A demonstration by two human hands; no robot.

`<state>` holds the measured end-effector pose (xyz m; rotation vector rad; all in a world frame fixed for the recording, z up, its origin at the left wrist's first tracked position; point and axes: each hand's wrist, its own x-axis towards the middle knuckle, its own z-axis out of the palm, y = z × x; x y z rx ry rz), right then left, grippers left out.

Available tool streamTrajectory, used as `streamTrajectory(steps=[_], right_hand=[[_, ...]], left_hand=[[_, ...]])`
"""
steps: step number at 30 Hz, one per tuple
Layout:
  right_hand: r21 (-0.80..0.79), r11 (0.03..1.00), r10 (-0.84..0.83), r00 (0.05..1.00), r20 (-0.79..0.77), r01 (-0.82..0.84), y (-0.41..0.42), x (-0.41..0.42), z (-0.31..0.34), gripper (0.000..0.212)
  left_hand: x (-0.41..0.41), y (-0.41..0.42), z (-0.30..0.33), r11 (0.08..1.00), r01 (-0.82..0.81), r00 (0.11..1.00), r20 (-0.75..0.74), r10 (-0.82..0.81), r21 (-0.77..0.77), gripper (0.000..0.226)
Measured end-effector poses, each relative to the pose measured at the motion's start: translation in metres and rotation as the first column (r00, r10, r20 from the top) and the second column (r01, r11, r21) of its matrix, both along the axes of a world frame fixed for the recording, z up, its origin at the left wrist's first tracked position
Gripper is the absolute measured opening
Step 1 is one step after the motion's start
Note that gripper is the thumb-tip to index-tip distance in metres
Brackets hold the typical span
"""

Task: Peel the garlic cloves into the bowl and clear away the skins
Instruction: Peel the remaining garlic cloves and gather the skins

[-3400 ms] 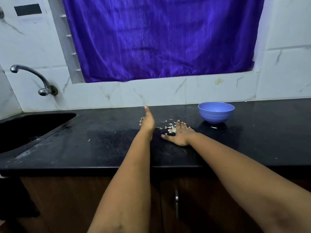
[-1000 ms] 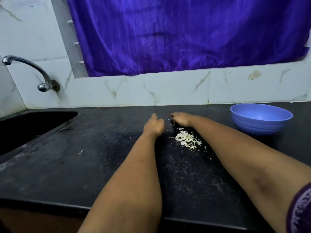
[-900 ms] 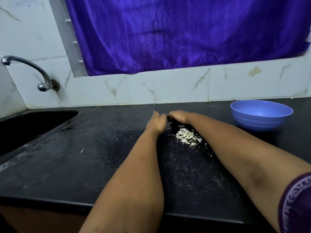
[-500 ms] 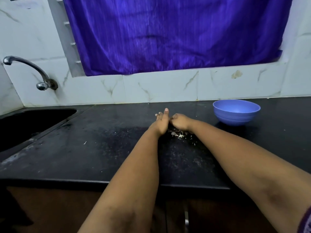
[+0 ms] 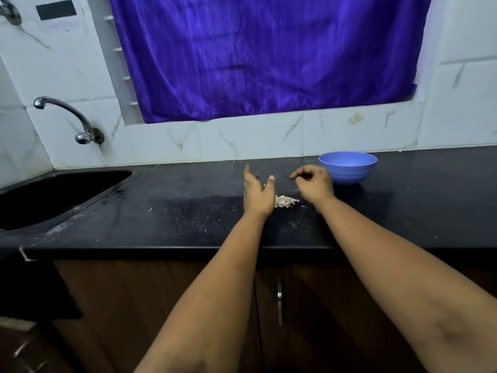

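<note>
A small heap of pale garlic skins (image 5: pixel 286 201) lies on the black counter (image 5: pixel 188 219). My left hand (image 5: pixel 258 192) hovers just left of the heap, palm turned inward, fingers spread and straight. My right hand (image 5: pixel 313 184) hangs above and right of the heap with fingers loosely curled, holding nothing that I can see. The blue bowl (image 5: pixel 347 168) stands behind my right hand near the wall; its inside is hidden from this angle.
A dark sink (image 5: pixel 53 195) is set into the counter at the left, with a metal tap (image 5: pixel 67 117) on the tiled wall. A purple curtain (image 5: pixel 263 57) hangs behind. A few skin flecks (image 5: pixel 150 209) lie left of the heap. Brown cabinet doors sit below the counter edge.
Both hands were pressed together over the skins, sweeping them into a heap. Now they have lifted and parted, leaving the heap between them. The camera has pulled back.
</note>
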<state>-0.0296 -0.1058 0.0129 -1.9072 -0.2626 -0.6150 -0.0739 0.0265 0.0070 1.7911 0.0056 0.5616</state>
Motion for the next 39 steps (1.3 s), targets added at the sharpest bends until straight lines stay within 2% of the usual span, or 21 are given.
streamTrajectory(steps=[2,5,8,10,12,13,15,18,19,21,24,26,27,28,29,30,32,34,36,38,39], right_hand=[[0.067,0.997,-0.043,0.999,-0.031,0.045,-0.008,0.001,-0.001,0.039],[0.150,0.988,0.064,0.990,-0.123,-0.046,-0.011,0.000,-0.004,0.038],[-0.002,0.989,0.147,0.978,-0.147,-0.149,-0.005,-0.005,-0.004,0.031],[-0.150,0.977,0.129,0.980,-0.150,-0.152,0.000,-0.002,-0.006,0.029],[-0.273,0.953,0.114,0.990,-0.089,-0.134,0.003,0.002,-0.009,0.023],[-0.311,0.940,0.129,0.990,-0.049,-0.138,0.005,0.002,-0.011,0.027],[-0.285,0.943,0.173,0.985,-0.025,-0.173,0.005,0.000,-0.013,0.033],[-0.206,0.972,0.120,0.993,0.009,-0.116,0.005,-0.003,-0.008,0.007],[-0.223,0.972,0.084,0.996,0.019,-0.078,0.004,-0.005,-0.007,0.010],[-0.304,0.953,0.010,0.999,0.048,0.005,0.001,-0.007,-0.006,0.032],[-0.443,0.897,0.029,0.999,0.038,-0.009,0.004,-0.006,-0.006,0.048],[-0.693,0.712,-0.017,0.984,-0.176,-0.112,0.013,-0.003,-0.011,0.088],[-0.774,0.608,-0.072,0.959,-0.273,-0.175,0.019,-0.002,-0.014,0.099],[-0.804,0.547,-0.102,0.935,-0.339,-0.232,0.025,-0.001,-0.019,0.102],[-0.794,0.541,-0.092,0.919,-0.383,-0.277,0.030,-0.001,-0.021,0.099],[-0.752,0.577,-0.037,0.910,-0.413,-0.318,0.034,0.001,-0.021,0.094],[-0.588,0.729,0.103,0.905,-0.413,-0.351,0.037,0.004,-0.012,0.079],[-0.449,0.847,0.131,0.930,-0.343,-0.285,0.032,0.013,-0.004,0.064],[-0.407,0.894,0.093,0.965,-0.244,-0.189,0.028,0.027,-0.003,0.047],[-0.324,0.938,0.084,0.986,-0.140,-0.126,0.027,0.039,-0.003,0.025],[-0.266,0.958,0.081,0.992,-0.100,-0.105,0.027,0.042,-0.002,0.023]], left_hand=[[0.004,0.003,-0.005,0.993,-0.052,0.998,0.024,0.050,0.109,0.044],[0.004,0.004,-0.007,0.976,-0.109,0.994,-0.011,0.113,0.188,0.020],[0.006,0.007,-0.008,0.948,-0.194,0.980,0.009,0.198,0.252,0.027],[0.007,0.011,-0.009,0.930,-0.255,0.965,0.003,0.264,0.266,0.033],[0.007,0.015,-0.009,0.924,-0.289,0.953,-0.022,0.304,0.251,0.033],[0.009,0.017,-0.008,0.926,-0.295,0.949,-0.041,0.312,0.234,0.030],[0.011,0.019,-0.009,0.936,-0.297,0.946,-0.073,0.315,0.188,0.023],[0.010,0.020,-0.008,0.949,-0.290,0.948,-0.100,0.302,0.121,0.021],[0.009,0.019,-0.007,0.953,-0.285,0.950,-0.103,0.295,0.102,0.023],[0.006,0.017,-0.005,0.956,-0.286,0.950,-0.107,0.292,0.070,0.030],[0.006,0.018,-0.004,0.952,-0.304,0.942,-0.156,0.296,-0.030,0.044],[0.005,0.017,0.002,0.933,-0.302,0.941,-0.215,0.260,-0.196,0.053],[0.005,0.016,0.005,0.909,-0.299,0.942,-0.238,0.234,-0.289,0.058],[0.005,0.016,0.007,0.882,-0.297,0.943,-0.258,0.210,-0.366,0.062],[0.004,0.017,0.008,0.854,-0.289,0.945,-0.272,0.182,-0.432,0.065],[0.003,0.018,0.009,0.834,-0.280,0.947,-0.281,0.157,-0.476,0.068],[0.003,0.020,0.011,0.801,-0.270,0.948,-0.292,0.125,-0.535,0.070],[0.004,0.021,0.012,0.792,-0.255,0.948,-0.305,0.091,-0.555,0.069],[0.003,0.023,0.013,0.814,-0.233,0.947,-0.315,0.066,-0.532,0.053],[0.003,0.023,0.015,0.847,-0.220,0.943,-0.328,0.057,-0.484,0.025],[0.002,0.022,0.015,0.867,-0.212,0.941,-0.335,0.056,-0.451,0.022]])
